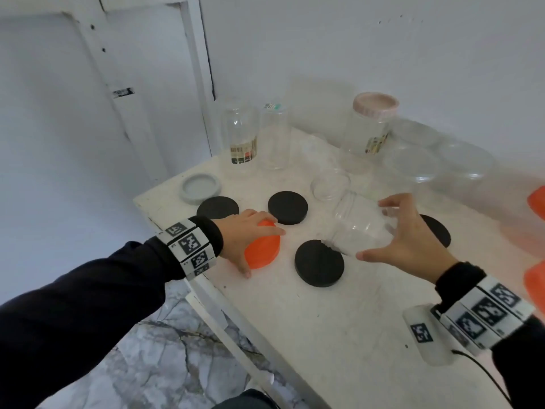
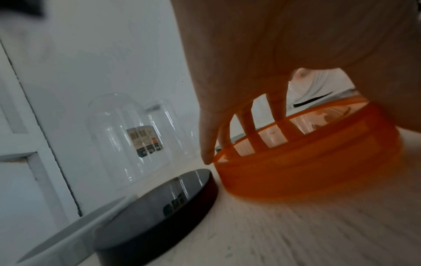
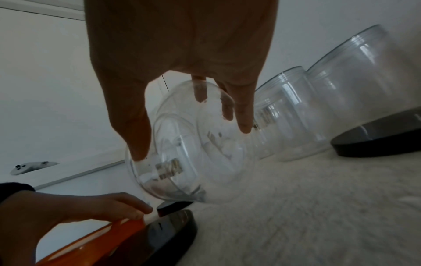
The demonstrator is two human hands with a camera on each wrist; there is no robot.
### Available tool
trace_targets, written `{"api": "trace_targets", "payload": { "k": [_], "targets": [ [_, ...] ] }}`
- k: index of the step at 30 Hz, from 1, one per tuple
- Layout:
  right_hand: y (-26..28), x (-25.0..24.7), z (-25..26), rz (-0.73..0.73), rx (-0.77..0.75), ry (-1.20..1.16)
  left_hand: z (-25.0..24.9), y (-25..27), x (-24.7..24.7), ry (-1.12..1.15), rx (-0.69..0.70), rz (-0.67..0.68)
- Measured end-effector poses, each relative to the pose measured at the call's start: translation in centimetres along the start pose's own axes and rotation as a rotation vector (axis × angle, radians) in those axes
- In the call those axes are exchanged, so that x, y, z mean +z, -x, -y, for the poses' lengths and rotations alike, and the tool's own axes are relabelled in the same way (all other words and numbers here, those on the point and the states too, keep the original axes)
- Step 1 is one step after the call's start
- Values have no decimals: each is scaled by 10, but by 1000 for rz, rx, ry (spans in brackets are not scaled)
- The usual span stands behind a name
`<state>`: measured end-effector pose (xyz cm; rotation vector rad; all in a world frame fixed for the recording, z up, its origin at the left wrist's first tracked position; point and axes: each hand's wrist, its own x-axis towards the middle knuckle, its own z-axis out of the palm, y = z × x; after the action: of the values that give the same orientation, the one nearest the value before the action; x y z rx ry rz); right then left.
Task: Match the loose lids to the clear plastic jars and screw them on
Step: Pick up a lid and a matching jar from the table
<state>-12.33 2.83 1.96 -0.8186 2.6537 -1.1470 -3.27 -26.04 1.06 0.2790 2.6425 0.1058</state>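
Observation:
My left hand (image 1: pixel 263 252) grips an orange lid (image 1: pixel 269 245) near the table's left front edge. In the left wrist view the orange lid (image 2: pixel 307 162) is tilted, with my fingers (image 2: pixel 207 153) over its far rim. My right hand (image 1: pixel 371 230) holds a clear plastic jar (image 1: pixel 354 219) tilted on its side, thumb on the near side and fingers on the far side. The jar (image 3: pixel 189 162) has no lid on it. Its lower end hangs by the front black lid (image 1: pixel 319 262).
Three more black lids (image 1: pixel 217 207) (image 1: pixel 287 207) (image 1: pixel 436 231) and a grey lid (image 1: pixel 201 188) lie on the white table (image 1: pixel 339 320). Tall jars (image 1: pixel 240 137), a pink-lidded jar (image 1: pixel 371 125) and wide jars (image 1: pixel 469 163) stand behind. Orange lids (image 1: pixel 536 202) show at the right edge.

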Motion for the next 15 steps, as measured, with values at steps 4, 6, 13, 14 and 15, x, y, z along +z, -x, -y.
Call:
{"api": "trace_targets", "payload": {
  "k": [4,6,13,14,15],
  "targets": [
    [12,-1,-6,-19,69,-44,0,8,-9,102,26,-57],
    [20,-1,-9,-13,105,-18,-1,10,-15,155,44,-103],
    [48,-4,-20,-17,169,14,-25,-7,-36,277,223,-211],
    [52,-6,-22,-22,174,16,-30,-10,-40,305,260,-214],
    [58,-7,-24,-28,179,12,-35,-14,-43,333,295,-215]
  ]
}}
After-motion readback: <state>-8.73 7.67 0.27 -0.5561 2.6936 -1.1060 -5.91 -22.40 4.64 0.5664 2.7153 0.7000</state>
